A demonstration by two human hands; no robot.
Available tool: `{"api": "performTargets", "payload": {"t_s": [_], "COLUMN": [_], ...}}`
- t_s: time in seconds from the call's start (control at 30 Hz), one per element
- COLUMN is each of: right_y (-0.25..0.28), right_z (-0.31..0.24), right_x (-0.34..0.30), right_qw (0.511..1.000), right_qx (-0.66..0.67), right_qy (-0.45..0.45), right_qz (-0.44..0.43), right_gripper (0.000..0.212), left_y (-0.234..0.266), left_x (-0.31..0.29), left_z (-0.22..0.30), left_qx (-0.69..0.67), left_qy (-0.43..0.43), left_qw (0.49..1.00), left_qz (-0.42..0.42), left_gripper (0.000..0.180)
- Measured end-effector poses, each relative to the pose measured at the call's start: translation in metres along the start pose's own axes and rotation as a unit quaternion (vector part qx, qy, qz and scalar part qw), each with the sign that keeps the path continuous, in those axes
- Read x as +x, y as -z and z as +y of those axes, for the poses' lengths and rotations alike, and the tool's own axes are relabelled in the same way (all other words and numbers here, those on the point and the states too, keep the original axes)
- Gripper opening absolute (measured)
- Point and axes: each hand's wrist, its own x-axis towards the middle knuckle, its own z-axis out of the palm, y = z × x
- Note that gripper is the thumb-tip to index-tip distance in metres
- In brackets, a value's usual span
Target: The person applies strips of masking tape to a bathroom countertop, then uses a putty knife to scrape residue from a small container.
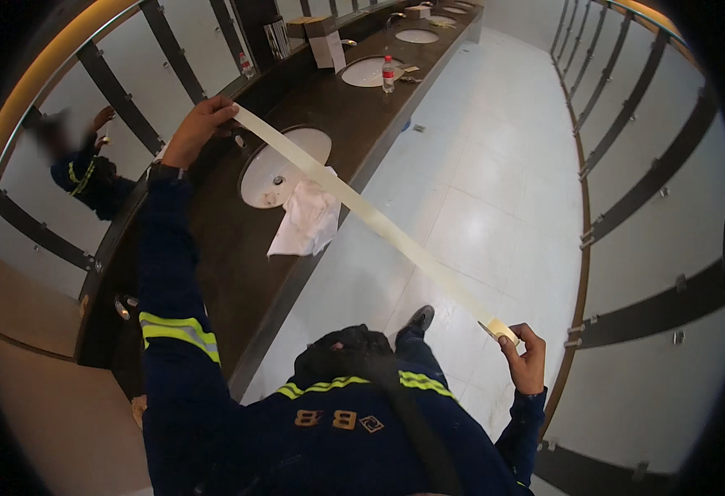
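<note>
A long strip of pale yellow masking tape (pixel 354 202) stretches taut across the view, from upper left to lower right. My left hand (pixel 200 131) pinches its free end, raised near the mirror above the dark counter. At the lower right, my right hand (pixel 524 358) grips the roll of masking tape (pixel 503 332) between thumb and fingers. A thin dark edge shows beside the roll; I cannot make out what it is. Under the strip, a crumpled, stained white cloth (pixel 307 217) lies partly over the rim of the nearest sink (pixel 255 180) and on the counter.
The dark counter (pixel 238 285) runs away along the left, below a mirror (pixel 48 240). Farther along stand a bottle with a red cap (pixel 388 76), a white box (pixel 327 51) and more sinks (pixel 367 73). Grey cubicle partitions (pixel 652 240) line the right side of the pale tiled floor (pixel 470 190).
</note>
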Motion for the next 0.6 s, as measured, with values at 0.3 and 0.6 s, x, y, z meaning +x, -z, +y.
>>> {"api": "performTargets", "payload": {"t_s": [0.3,0.6], "right_y": [-0.038,-0.163], "right_z": [0.006,0.032], "right_x": [0.335,0.610], "right_qw": [0.995,0.973], "right_qx": [-0.024,-0.027], "right_qy": [0.028,0.063], "right_qz": [-0.097,-0.222], "right_gripper": [0.024,0.028], "left_y": [-0.046,-0.045], "left_x": [0.273,0.506], "left_z": [-0.125,-0.356], "left_qx": [0.017,0.150], "left_qy": [0.106,0.167], "left_qw": [0.988,0.949], "left_qz": [0.106,0.221], "left_gripper": [0.019,0.026]}}
